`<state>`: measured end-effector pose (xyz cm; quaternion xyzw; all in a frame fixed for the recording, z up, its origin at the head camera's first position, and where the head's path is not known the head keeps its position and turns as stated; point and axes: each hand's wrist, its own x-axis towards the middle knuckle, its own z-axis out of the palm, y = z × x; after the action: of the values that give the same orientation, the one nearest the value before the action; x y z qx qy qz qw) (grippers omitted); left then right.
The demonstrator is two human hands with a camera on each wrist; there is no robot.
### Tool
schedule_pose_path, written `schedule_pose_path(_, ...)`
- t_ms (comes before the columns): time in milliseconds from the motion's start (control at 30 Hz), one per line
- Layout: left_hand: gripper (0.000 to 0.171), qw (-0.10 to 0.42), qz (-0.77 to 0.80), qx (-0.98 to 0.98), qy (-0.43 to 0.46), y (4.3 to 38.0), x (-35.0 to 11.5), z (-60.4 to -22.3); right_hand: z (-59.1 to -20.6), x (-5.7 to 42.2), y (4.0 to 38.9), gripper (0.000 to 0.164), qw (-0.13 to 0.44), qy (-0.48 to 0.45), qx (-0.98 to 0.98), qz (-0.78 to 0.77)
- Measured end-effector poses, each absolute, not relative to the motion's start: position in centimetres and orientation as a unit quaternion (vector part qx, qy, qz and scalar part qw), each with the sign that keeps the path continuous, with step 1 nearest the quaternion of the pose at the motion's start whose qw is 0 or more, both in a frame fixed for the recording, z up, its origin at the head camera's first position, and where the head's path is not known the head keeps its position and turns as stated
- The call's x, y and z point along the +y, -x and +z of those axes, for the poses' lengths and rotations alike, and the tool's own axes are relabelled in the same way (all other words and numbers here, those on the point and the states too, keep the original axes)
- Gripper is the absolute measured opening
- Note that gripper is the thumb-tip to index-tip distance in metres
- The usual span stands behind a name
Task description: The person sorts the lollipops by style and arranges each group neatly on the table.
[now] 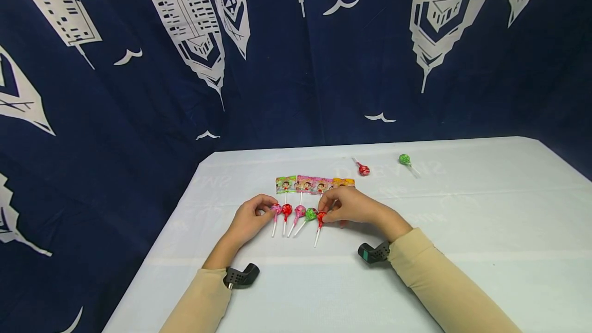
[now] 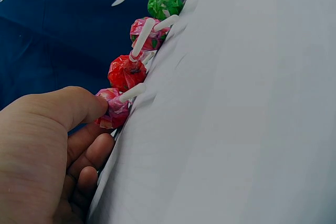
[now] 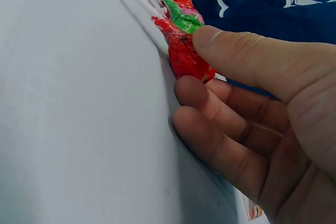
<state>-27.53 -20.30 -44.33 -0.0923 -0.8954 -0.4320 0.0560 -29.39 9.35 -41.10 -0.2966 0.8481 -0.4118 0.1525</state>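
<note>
Several round wrapped lollipops lie side by side in a row on the white table, sticks toward the person. At the row's left end my left hand (image 1: 247, 222) pinches a pink lollipop (image 2: 113, 107) by its head. Beside it come a red lollipop (image 1: 287, 210), another pink lollipop (image 1: 300, 211) and a green lollipop (image 1: 311, 214). My right hand (image 1: 351, 207) holds the red lollipop (image 3: 188, 59) at the right end between thumb and fingers. Something reddish shows under the right hand, mostly hidden.
Behind the row lie flat-wrapped lollipops in green (image 1: 286, 185), pink (image 1: 306, 183) and orange (image 1: 344, 182) wrappers, partly covered by the right hand. Farther back are a loose red lollipop (image 1: 364, 170) and a loose green lollipop (image 1: 404, 160). A dark blue curtain (image 1: 296, 91) hangs behind the table (image 1: 462, 281).
</note>
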Motion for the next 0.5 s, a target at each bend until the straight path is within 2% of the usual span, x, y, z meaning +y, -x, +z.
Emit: schedule_pose_path(500,0.018,0.058,-0.434,-0.894,0.098,27.67,-20.35,-44.47,-40.64,9.62,29.30,0.020,0.164,0.292,0.841,-0.425)
